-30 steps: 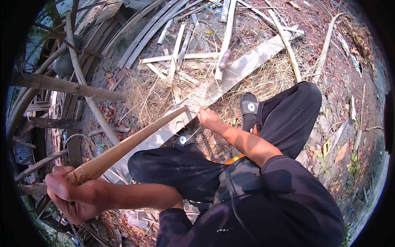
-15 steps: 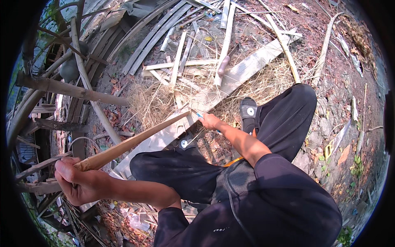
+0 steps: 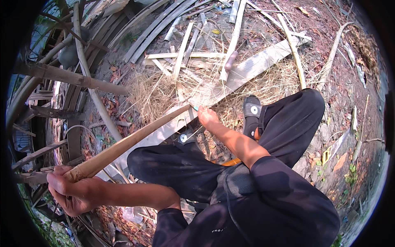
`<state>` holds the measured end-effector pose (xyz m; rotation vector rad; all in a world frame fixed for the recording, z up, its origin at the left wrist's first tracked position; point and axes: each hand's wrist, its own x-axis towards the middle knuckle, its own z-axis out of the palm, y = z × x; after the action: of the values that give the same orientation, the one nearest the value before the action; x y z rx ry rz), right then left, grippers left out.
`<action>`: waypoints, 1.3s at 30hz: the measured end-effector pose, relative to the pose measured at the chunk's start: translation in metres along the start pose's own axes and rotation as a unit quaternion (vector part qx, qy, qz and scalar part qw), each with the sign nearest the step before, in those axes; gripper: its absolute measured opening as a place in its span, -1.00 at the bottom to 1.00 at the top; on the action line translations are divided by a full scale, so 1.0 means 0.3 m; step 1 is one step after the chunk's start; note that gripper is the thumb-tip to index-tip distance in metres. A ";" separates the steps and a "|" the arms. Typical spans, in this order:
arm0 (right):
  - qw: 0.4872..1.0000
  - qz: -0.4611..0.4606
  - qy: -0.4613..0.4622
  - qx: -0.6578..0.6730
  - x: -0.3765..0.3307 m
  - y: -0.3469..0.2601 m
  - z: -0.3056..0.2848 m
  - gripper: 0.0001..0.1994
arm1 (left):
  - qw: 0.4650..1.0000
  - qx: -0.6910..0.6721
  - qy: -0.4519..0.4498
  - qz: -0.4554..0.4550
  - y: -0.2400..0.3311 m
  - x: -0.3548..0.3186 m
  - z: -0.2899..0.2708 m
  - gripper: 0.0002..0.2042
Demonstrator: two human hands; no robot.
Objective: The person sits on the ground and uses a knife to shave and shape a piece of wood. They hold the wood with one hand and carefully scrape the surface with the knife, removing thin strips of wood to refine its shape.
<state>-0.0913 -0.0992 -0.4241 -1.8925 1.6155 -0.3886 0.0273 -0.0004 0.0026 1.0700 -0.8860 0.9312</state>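
Note:
My left hand (image 3: 76, 191) is closed round the near end of a long split bamboo strip (image 3: 135, 142), at the lower left. The strip slopes away to the right, its far end above a grey plank (image 3: 257, 68) on the ground. At that far end, my right hand (image 3: 207, 117) is closed round a slim blue-handled tool (image 3: 196, 108). Only a bit of its blue shows beyond the fingers; its working end is too small to make out. My bent legs lie on either side of the plank.
Pale shavings (image 3: 152, 99) lie round the plank. A tool with a brownish-pink handle (image 3: 231, 61) lies near loose slats (image 3: 183, 51). A yellow-handled saw (image 3: 326, 157) is on the ground at the right. Poles (image 3: 82, 80) and stacked wood crowd the left.
My left hand has moved slightly down and left with the bamboo strip. The right hand has shifted a little up toward the strip's far end, and the view has tilted slightly.

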 end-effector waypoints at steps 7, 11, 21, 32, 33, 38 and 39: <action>0.694 0.179 -0.414 0.562 0.084 0.064 -0.116 -0.69 | 0.995 -0.085 -0.039 -0.023 -0.109 0.043 -0.029 -0.72; 0.912 0.116 -0.238 0.313 0.009 -0.063 -0.347 -0.59 | 0.994 -0.095 -0.050 -0.011 -0.090 0.038 -0.015 -0.71; 0.897 -0.336 -0.121 0.260 -0.541 -0.643 -0.958 -0.64 | 0.990 -0.111 -0.088 0.020 0.031 -0.002 0.017 -0.65; 0.981 -0.074 -0.163 0.082 -0.447 -0.248 -0.530 -0.70 | 0.982 -0.150 -0.110 0.042 0.057 0.020 0.012 -0.68; 0.976 -0.212 -0.012 0.057 -0.479 -0.248 -0.513 -0.71 | 0.974 -0.177 -0.131 0.045 0.068 0.010 0.001 -0.68; 0.953 -0.241 0.020 0.183 -0.544 -0.440 -0.824 -0.79 | 0.978 -0.169 -0.118 0.043 0.060 0.006 0.034 -0.71; 0.949 -0.266 0.099 0.134 -0.557 -0.452 -0.858 -0.80 | 0.977 -0.172 -0.123 0.037 0.053 0.003 0.021 -0.72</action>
<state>-0.1709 0.0042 -0.1149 -2.0998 1.0683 -0.9989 0.0122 -0.0029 0.0099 0.8653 -1.2496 0.6803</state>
